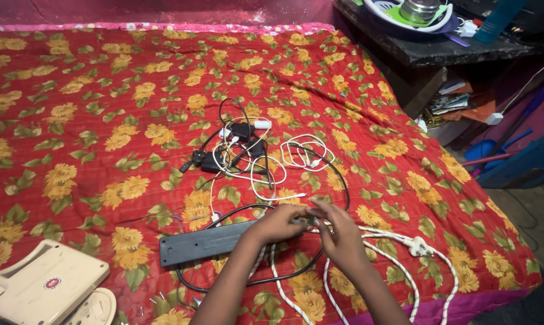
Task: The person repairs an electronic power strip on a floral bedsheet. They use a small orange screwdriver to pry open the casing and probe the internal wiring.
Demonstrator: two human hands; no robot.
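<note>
Hands first: my left hand (279, 224) lay curled over the right end of the dark grey power strip (207, 242), and my right hand (339, 236) met it there, fingertips pinched on something small at that end; whether this was a plug or only a bit of cord I could not tell.

Power strip: long, rigid bar, lying flat on the near part of the flowered red bedspread (79, 120). Judged stiff and moderately heavy, best taken around its body, not by its lead.

Thick white braided cord (380, 253): looped near and right of my hands, ending in a white three-pin plug (417, 245). Judged limp and prone to snagging; the plug body seemed the firm place to hold.

Black cable (338, 180): thin, curving around the strip and away toward the far tangle.

Cream plastic appliance (46, 286): near left corner, apart from the cords.

Tangle of cables and adapters (245, 147): farther off, mid-bed; black and white leads with small charger blocks, light and springy, interlaced.

Containers: on the dark shelf (428, 51) at far right, a pale basin (404, 18) held a steel pot (419, 9); the pot's contents were not visible. Below the shelf, a stack of papers (449, 102).
</note>
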